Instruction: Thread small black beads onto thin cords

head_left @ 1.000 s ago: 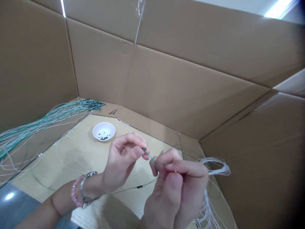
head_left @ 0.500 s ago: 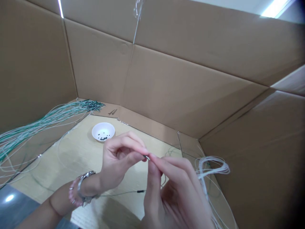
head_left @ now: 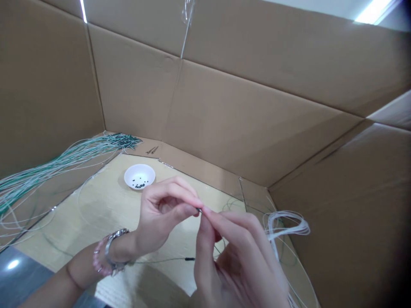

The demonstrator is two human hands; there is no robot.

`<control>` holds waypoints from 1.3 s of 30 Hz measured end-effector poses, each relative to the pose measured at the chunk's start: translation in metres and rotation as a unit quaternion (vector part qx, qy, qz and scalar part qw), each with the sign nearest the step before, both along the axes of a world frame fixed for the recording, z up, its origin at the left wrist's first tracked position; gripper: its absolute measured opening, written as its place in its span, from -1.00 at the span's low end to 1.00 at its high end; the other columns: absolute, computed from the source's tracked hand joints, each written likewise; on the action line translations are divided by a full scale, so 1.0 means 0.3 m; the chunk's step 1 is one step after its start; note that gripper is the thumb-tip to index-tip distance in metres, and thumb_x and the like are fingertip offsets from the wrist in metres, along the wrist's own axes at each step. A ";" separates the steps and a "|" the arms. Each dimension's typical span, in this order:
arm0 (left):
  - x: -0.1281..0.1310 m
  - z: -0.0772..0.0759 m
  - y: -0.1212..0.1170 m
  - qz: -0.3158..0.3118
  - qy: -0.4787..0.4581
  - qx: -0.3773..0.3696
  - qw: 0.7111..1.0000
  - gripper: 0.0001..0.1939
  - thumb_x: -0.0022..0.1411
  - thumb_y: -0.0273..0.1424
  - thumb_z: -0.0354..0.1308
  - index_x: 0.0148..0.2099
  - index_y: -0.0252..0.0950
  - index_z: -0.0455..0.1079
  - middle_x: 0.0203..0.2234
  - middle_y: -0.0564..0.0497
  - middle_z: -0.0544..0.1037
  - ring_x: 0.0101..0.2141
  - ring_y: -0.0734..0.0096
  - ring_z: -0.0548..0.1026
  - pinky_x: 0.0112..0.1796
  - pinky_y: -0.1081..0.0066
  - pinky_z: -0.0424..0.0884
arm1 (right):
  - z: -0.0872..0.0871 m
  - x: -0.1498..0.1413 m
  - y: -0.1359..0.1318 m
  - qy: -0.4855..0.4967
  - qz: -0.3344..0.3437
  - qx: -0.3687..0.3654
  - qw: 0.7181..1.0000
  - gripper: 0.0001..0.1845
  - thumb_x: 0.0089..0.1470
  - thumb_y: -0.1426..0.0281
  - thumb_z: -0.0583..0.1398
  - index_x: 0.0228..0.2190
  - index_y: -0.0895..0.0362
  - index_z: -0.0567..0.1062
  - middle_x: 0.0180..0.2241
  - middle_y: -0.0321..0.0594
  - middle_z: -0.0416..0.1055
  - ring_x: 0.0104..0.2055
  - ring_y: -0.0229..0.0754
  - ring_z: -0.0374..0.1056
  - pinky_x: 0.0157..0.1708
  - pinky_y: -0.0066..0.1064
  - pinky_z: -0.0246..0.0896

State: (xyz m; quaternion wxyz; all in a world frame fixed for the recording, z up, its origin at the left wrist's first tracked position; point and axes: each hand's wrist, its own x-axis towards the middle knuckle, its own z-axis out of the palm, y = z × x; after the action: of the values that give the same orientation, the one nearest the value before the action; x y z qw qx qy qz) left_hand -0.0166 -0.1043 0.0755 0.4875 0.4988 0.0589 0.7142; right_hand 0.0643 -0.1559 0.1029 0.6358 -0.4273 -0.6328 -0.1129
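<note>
Low in the frame's middle, a tiny, dark, thin piece [head_left: 199, 210] is pinched by the left hand [head_left: 160, 209] and right hand [head_left: 237, 248].

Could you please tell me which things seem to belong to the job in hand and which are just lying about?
Likely part of the job:
small dark piece between left hand and right hand
thin wire with black sleeve
white bowl of dark bits
green-and-white strands; white strands

Seemingly lying about:
thin metal pieces, untouched
</note>
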 end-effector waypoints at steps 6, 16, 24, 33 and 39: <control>-0.035 0.020 0.017 0.080 0.090 0.073 0.990 -0.86 0.09 -0.57 0.24 -0.33 -0.24 0.54 -0.52 0.04 0.51 -0.48 0.54 0.45 -0.46 0.54 0.40 | 0.002 0.019 -0.002 -0.018 -0.026 -0.011 0.999 -0.76 -0.05 0.69 0.21 -0.39 0.13 0.50 -0.52 -0.35 0.33 -0.51 -0.39 0.27 -0.62 -0.57 0.17; -0.040 0.030 0.018 0.139 0.128 0.104 0.976 -0.89 0.09 -0.57 0.24 -0.35 -0.26 0.53 -0.52 0.03 0.55 -0.50 0.52 0.47 -0.46 0.51 0.41 | -0.006 0.023 0.013 -0.003 -0.005 -0.002 1.000 -0.72 -0.11 0.77 0.22 -0.40 0.19 0.50 -0.50 -0.33 0.33 -0.51 -0.41 0.25 -0.58 -0.56 0.19; -0.030 0.032 0.016 0.133 0.107 0.090 0.981 -0.90 0.08 -0.57 0.25 -0.36 -0.28 0.52 -0.52 0.05 0.55 -0.47 0.55 0.48 -0.44 0.55 0.42 | -0.013 0.021 0.015 -0.005 0.011 0.007 1.000 -0.71 -0.10 0.76 0.22 -0.38 0.18 0.49 -0.50 -0.32 0.34 -0.48 -0.38 0.27 -0.58 -0.55 0.21; -0.042 0.031 0.026 0.131 0.112 0.092 0.981 -0.83 0.07 -0.62 0.23 -0.31 -0.27 0.52 -0.47 0.03 0.56 -0.42 0.53 0.49 -0.37 0.53 0.44 | -0.019 0.028 0.042 0.006 0.049 -0.006 0.999 -0.66 -0.06 0.76 0.21 -0.28 0.16 0.48 -0.44 -0.34 0.39 -0.45 -0.39 0.30 -0.50 -0.54 0.26; -0.047 0.028 0.028 0.128 0.111 0.070 0.983 -0.85 0.07 -0.60 0.24 -0.33 -0.27 0.50 -0.50 0.05 0.55 -0.44 0.51 0.50 -0.41 0.52 0.45 | -0.015 0.036 0.038 0.018 0.079 -0.045 0.996 -0.76 -0.02 0.68 0.19 -0.35 0.13 0.42 -0.50 -0.37 0.34 -0.47 -0.36 0.31 -0.56 -0.53 0.23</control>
State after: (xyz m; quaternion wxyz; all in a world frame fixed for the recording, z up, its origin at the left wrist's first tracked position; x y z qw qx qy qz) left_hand -0.0309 -0.0960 0.0838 0.3460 0.5964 0.1261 0.7133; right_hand 0.0750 -0.1444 0.0984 0.6341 -0.4062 -0.6575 -0.0260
